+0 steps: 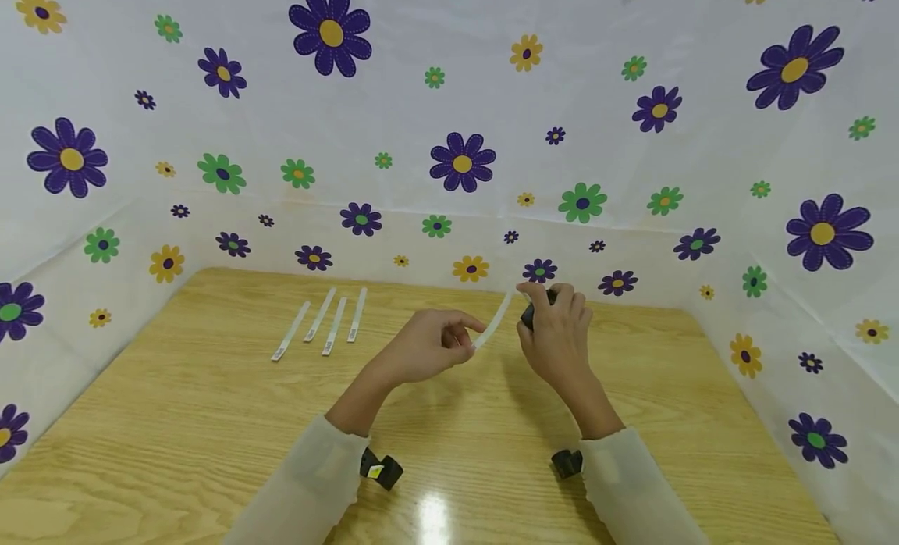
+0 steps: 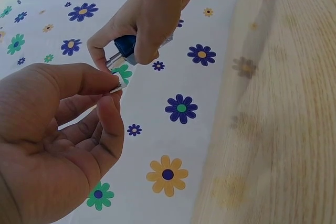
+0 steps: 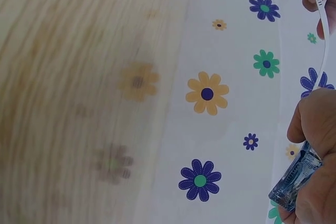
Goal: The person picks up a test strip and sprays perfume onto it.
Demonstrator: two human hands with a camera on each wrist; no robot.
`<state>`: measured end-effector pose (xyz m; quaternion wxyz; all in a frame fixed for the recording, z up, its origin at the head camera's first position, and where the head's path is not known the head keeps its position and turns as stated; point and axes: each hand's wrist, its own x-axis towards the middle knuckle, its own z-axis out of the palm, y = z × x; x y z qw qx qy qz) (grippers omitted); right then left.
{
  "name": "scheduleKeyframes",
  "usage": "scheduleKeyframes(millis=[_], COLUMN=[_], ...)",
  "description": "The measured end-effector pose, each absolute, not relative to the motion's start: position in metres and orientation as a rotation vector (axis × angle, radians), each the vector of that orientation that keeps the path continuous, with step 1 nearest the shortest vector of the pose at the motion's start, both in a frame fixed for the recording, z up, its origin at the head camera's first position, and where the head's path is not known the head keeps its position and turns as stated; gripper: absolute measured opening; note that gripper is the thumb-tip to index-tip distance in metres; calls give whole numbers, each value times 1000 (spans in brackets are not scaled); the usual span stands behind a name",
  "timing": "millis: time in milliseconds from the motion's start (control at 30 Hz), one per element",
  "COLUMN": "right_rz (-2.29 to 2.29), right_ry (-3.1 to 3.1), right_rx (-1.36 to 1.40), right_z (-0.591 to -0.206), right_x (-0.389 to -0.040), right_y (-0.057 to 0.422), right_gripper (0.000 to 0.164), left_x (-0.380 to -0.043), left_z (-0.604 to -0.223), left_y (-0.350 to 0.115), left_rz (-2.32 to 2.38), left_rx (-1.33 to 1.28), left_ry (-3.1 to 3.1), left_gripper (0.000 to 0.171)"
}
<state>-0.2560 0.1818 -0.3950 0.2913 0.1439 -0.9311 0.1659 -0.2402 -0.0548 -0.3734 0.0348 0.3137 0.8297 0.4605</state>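
Observation:
My left hand (image 1: 427, 347) pinches the lower end of a narrow white strip (image 1: 495, 321) between thumb and fingers, above the table. The strip bends upward toward my right hand (image 1: 559, 336), its far end close to the right index fingertip; whether they touch I cannot tell. The right hand grips a small, shiny dark blue item (image 3: 295, 180), largely covered by the fingers. In the left wrist view a blue part (image 2: 126, 43) and a clear or silvery piece show between the right fingers. Small dark print marks the strip near the left fingertips in the right wrist view.
Several similar white strips (image 1: 322, 315) with printed ends lie side by side on the wooden table (image 1: 211, 420), left of the hands. A white cloth (image 1: 393, 115) with a flower print stands around the table's back and sides. Black wrist cameras (image 1: 382, 468) sit at both cuffs.

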Motion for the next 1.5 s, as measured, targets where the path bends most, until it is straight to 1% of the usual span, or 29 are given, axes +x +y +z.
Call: scheduleKeyframes(millis=[567,800,1067,1500], right_rz=[449,459,488,511], right_ry=[-2462,-2459,-2461,-2480], right_rx=[372,378,378,376], right_z=[-394,-394,-394,-388], right_x=[-256,-256,-256,-253], right_y=[181,181,182,183], right_gripper=[57,55,57,60], left_x=[-241,-238,-239,-245], left_z=[-375,-373,-372,-379], left_y=[-55,-54,-54,-60], left_rz=[1414,1405,1397,1410], left_rx=[970,947,967,913], left_ry=[2523,2527,2524,2548], left_gripper=[28,28,29,28])
